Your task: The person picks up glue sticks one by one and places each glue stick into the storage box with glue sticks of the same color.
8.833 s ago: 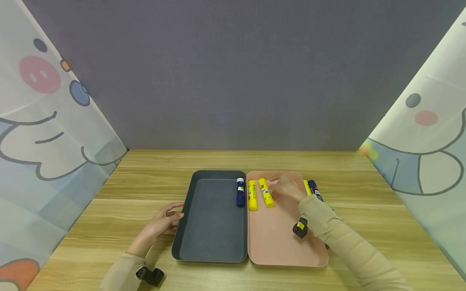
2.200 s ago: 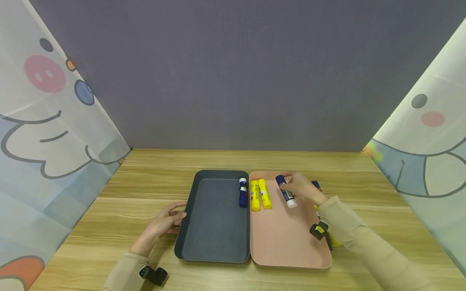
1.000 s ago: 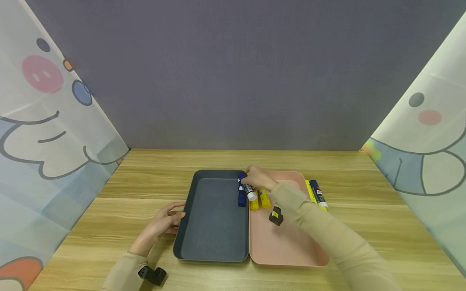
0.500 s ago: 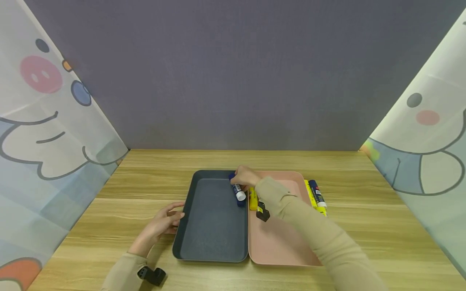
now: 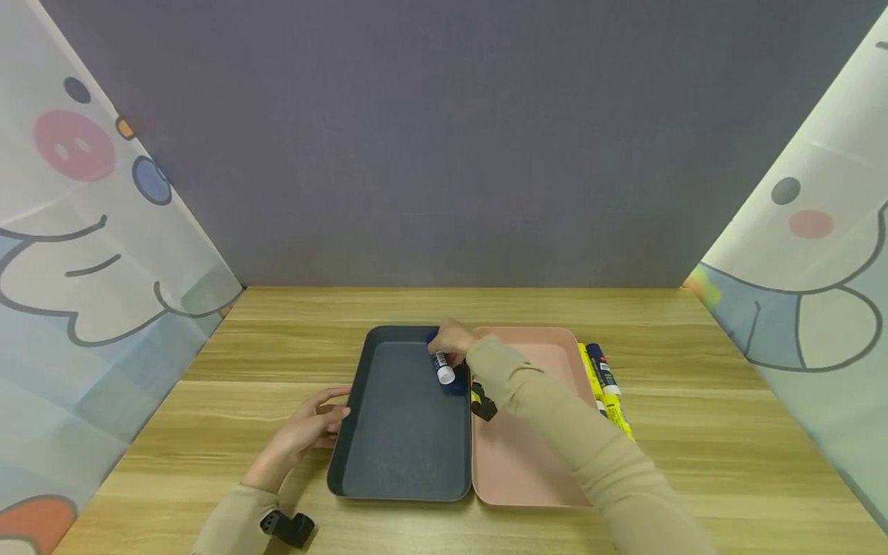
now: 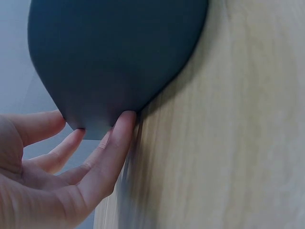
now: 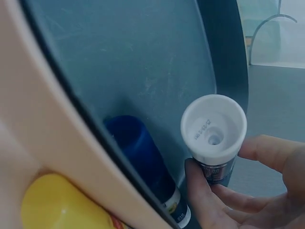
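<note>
My right hand (image 5: 452, 340) pinches a dark blue glue stick (image 5: 445, 372) over the far right part of the dark grey tray (image 5: 398, 439). Its white end (image 7: 214, 129) faces the camera in the right wrist view. Another blue glue stick (image 7: 143, 155) lies in that tray along its right wall, partly covered by the hand in the head view. Against the tray's left outer wall rest the fingertips of my left hand (image 5: 305, 425); the left wrist view shows this hand (image 6: 71, 176) with its fingers touching the tray wall (image 6: 114, 62).
Side by side with the grey tray stands a pink tray (image 5: 527, 470). A yellow glue stick (image 7: 62, 205) lies in it, mostly hidden by my right arm. Several yellow and blue glue sticks (image 5: 602, 370) lie on the wooden table (image 5: 694, 432) right of the pink tray.
My right hand picked the blue glue stick up on the right and carried it left, from over the pink tray to over the grey one. My left hand stays in place.
</note>
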Motion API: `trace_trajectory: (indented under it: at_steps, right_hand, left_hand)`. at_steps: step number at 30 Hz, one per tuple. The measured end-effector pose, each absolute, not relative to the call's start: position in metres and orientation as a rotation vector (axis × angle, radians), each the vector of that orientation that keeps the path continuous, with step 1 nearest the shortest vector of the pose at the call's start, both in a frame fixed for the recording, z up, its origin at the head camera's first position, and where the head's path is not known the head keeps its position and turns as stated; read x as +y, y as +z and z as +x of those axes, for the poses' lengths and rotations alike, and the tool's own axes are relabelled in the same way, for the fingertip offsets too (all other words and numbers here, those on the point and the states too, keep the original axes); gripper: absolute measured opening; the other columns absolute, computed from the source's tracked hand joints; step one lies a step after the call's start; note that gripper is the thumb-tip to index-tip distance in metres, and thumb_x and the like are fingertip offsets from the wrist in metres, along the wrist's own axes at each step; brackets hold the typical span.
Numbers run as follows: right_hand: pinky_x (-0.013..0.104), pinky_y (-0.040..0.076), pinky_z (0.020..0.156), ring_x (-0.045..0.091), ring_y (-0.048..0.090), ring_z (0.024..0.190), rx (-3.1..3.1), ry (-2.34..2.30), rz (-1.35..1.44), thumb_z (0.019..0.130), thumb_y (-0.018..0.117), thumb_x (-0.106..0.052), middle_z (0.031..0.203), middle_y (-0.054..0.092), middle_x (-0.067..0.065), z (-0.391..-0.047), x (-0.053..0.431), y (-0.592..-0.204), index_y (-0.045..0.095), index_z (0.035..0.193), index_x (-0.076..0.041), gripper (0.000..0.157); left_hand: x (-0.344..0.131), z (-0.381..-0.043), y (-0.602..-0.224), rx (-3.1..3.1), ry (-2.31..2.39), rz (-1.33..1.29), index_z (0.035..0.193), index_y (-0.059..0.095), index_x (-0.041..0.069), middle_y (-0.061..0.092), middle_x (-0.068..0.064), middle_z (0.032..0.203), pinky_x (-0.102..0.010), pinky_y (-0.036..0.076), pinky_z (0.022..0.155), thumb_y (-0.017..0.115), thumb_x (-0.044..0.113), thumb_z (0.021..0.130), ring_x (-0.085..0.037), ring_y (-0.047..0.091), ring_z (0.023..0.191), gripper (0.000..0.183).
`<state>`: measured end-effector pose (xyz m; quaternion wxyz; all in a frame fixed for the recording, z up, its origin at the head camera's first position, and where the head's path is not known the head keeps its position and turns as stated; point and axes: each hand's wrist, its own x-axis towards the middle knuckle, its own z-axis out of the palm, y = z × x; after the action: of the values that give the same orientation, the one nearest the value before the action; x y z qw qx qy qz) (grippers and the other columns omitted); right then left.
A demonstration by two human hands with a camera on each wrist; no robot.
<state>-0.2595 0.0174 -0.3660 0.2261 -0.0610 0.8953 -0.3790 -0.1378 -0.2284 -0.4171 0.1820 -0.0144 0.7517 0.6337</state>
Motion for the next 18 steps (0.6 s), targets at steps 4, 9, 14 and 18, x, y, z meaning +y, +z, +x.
trace_trajectory:
  at_steps: [4, 9, 14, 18]
  right_hand:
    - [0.038, 0.052, 0.058, 0.028, 0.058, 0.064, 2.452, -1.062, -0.143, 0.078, 0.057, -0.003, 0.075, 0.053, 0.014, -0.261, 0.013, -0.37, 0.052, 0.1, 0.01, 0.026]
    - [0.04, 0.052, 0.059, 0.026, 0.056, 0.057, 2.47, -1.057, -0.109, 0.077, 0.058, -0.002, 0.069, 0.052, 0.013, -0.263, 0.01, -0.375, 0.053, 0.09, 0.008, 0.018]
    - [0.039, 0.052, 0.056, 0.026, 0.057, 0.054, 2.51, -1.013, -0.122, 0.077, 0.059, -0.002, 0.065, 0.052, 0.013, -0.264, 0.006, -0.378, 0.052, 0.087, 0.007, 0.015]
    - [0.037, 0.052, 0.054, 0.025, 0.056, 0.054, 2.535, -0.973, -0.135, 0.078, 0.058, -0.003, 0.066, 0.053, 0.013, -0.262, 0.003, -0.378, 0.052, 0.091, 0.006, 0.017]
  left_hand:
    - [-0.229, -0.138, -0.417, 2.125, 1.784, -0.038, 0.134, 0.027, -0.003, 0.053, -0.02, 0.108, -0.039, 0.05, 0.067, 0.049, 0.014, 0.09, -0.021, 0.062, 0.077, 0.052]
    - [-0.229, -0.138, -0.416, 2.119, 1.784, -0.029, 0.134, 0.026, -0.003, 0.053, -0.02, 0.108, -0.039, 0.05, 0.067, 0.049, 0.014, 0.09, -0.021, 0.062, 0.076, 0.052]
    - [-0.229, -0.138, -0.416, 2.113, 1.788, -0.027, 0.134, 0.027, -0.003, 0.053, -0.019, 0.107, -0.039, 0.05, 0.067, 0.05, 0.014, 0.09, -0.02, 0.061, 0.076, 0.052]
    - [-0.23, -0.138, -0.417, 2.115, 1.787, -0.032, 0.134, 0.027, -0.003, 0.053, -0.019, 0.107, -0.039, 0.05, 0.067, 0.05, 0.015, 0.09, -0.02, 0.061, 0.076, 0.053]
